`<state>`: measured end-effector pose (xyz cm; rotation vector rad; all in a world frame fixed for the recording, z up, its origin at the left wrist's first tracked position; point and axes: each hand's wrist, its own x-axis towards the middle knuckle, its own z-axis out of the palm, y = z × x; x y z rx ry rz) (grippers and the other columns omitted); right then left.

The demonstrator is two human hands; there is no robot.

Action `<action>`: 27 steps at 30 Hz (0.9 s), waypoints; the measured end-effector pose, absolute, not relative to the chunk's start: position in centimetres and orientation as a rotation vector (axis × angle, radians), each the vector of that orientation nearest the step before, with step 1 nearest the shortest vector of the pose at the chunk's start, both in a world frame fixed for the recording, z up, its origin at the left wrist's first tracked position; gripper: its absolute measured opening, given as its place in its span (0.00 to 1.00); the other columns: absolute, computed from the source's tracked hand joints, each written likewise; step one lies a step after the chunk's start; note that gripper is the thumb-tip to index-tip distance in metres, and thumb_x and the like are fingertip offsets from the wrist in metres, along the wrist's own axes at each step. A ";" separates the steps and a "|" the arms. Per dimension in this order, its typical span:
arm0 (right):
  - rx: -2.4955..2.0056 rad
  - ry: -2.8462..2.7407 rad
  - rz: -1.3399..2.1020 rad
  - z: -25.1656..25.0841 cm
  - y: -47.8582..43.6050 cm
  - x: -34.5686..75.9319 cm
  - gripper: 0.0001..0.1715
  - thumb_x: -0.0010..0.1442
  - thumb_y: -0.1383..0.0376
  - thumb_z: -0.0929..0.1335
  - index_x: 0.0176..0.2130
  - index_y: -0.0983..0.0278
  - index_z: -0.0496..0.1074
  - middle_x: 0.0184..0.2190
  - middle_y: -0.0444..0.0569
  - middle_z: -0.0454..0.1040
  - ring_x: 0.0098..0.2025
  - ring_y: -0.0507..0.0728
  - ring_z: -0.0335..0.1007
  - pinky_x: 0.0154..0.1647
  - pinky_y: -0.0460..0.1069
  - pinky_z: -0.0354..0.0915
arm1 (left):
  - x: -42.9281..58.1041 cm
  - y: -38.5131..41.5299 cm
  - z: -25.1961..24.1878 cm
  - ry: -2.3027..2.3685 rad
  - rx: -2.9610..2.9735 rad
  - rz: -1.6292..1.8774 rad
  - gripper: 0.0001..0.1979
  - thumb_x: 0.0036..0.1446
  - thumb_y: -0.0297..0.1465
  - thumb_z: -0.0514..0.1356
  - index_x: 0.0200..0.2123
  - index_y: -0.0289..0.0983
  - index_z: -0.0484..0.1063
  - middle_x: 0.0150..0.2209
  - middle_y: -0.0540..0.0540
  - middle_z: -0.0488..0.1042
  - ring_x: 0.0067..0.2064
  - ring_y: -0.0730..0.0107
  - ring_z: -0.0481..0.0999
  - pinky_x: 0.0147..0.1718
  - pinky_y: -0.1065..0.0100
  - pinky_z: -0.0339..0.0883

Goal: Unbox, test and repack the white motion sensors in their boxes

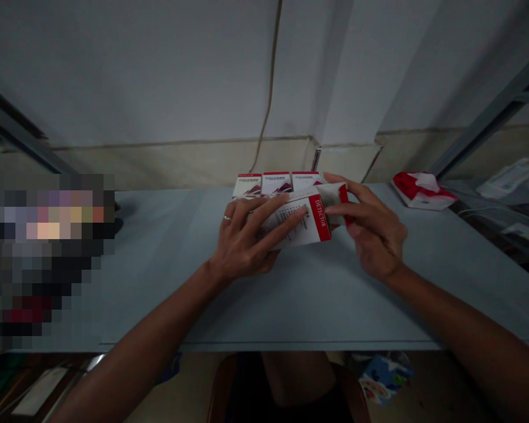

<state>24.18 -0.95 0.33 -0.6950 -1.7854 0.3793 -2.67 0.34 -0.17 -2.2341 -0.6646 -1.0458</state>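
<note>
A white carton with a red band reading DETECTOR is held just above the pale table. My left hand wraps over its left part, fingers lying across the printed face. My right hand pinches the carton's open end flap between thumb and fingers. Right behind the carton, three similar white-and-red cartons stand in a row against the wall.
A flattened red-and-white carton lies at the table's far right, by a metal shelf frame holding papers. A cable runs down the wall. A blurred-out area covers the left side. A chair and floor clutter show below the table edge.
</note>
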 end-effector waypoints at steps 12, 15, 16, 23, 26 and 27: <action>-0.646 -1.747 0.126 0.5 0.1 23.4 0.12 0.63 0.64 0.72 0.27 0.59 0.75 0.50 0.53 0.74 0.50 0.65 0.75 0.46 0.62 0.75 | -2.4 0.2 -0.5 -0.688 -2.271 -1.045 0.44 0.61 0.32 0.63 0.76 0.57 0.49 0.69 0.50 0.71 0.59 0.51 0.73 0.57 0.49 0.66; -0.682 -1.707 0.220 0.1 0.1 23.6 0.04 0.61 0.66 0.75 0.36 0.57 0.83 0.54 0.53 0.70 0.47 0.61 0.77 0.41 0.58 0.78 | -2.5 0.3 -0.5 -0.705 -2.211 -1.056 0.43 0.62 0.32 0.63 0.76 0.57 0.50 0.68 0.50 0.72 0.59 0.51 0.73 0.56 0.49 0.66; -0.697 -1.692 0.269 0.0 0.1 23.6 0.06 0.61 0.66 0.75 0.39 0.56 0.84 0.56 0.53 0.69 0.46 0.60 0.78 0.38 0.56 0.78 | -2.5 0.3 -0.5 -0.707 -2.188 -1.063 0.43 0.62 0.32 0.63 0.76 0.56 0.50 0.68 0.49 0.72 0.58 0.51 0.73 0.56 0.48 0.66; -0.661 -1.744 0.358 -0.6 0.6 24.0 0.22 0.61 0.65 0.76 0.54 0.48 0.83 0.58 0.52 0.72 0.50 0.62 0.78 0.33 0.53 0.81 | -2.7 0.2 -0.2 -0.696 -2.161 -1.058 0.41 0.63 0.31 0.62 0.75 0.58 0.52 0.68 0.54 0.72 0.60 0.52 0.73 0.59 0.47 0.64; -0.702 -1.837 0.393 -0.6 1.0 24.3 0.24 0.62 0.63 0.76 0.57 0.50 0.81 0.54 0.52 0.78 0.47 0.60 0.79 0.30 0.49 0.79 | -2.9 0.3 -0.1 -0.670 -2.153 -1.026 0.40 0.64 0.31 0.62 0.75 0.57 0.53 0.68 0.55 0.72 0.61 0.53 0.73 0.60 0.48 0.63; -0.719 -1.861 0.410 -0.6 1.1 24.4 0.26 0.61 0.62 0.76 0.58 0.50 0.80 0.52 0.51 0.79 0.45 0.59 0.80 0.29 0.48 0.78 | -3.0 0.3 -0.1 -0.660 -2.146 -1.014 0.39 0.64 0.31 0.62 0.74 0.57 0.54 0.68 0.55 0.72 0.61 0.54 0.73 0.60 0.48 0.63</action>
